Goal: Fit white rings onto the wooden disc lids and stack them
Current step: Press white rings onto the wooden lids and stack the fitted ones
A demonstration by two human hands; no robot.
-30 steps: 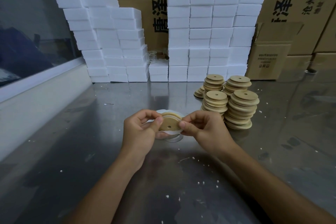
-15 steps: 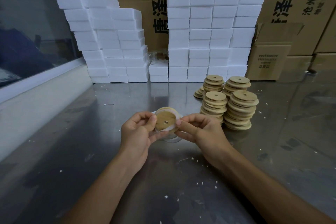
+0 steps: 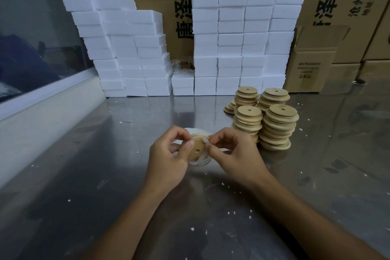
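- Both sets of my fingers are pinched shut around one round wooden disc lid with a small centre hole (image 3: 196,150), held just above the shiny steel tabletop (image 3: 105,175).
- My left hand (image 3: 166,160) grips the lid's left edge, thumb laid over its face and the other fingers curled behind.
- My right hand (image 3: 234,158) closes on the right edge, thumb and forefinger pressing a soft white ring (image 3: 200,159) against the rim.
- That ring lies around the top and right side of the lid and hangs loose below it, so it is only partly seated.
- Something white shows behind the lid, between my hands; I cannot tell what it is.
- Stacks of bare wooden disc lids (image 3: 272,126) stand on the table just to the right of my right hand, several piles close together.
- White foam blocks (image 3: 240,34) are piled in tall columns along the back of the table, with brown cardboard cartons (image 3: 312,69) behind and beside them.
- Small white crumbs (image 3: 229,213) are scattered over the steel near my forearms.
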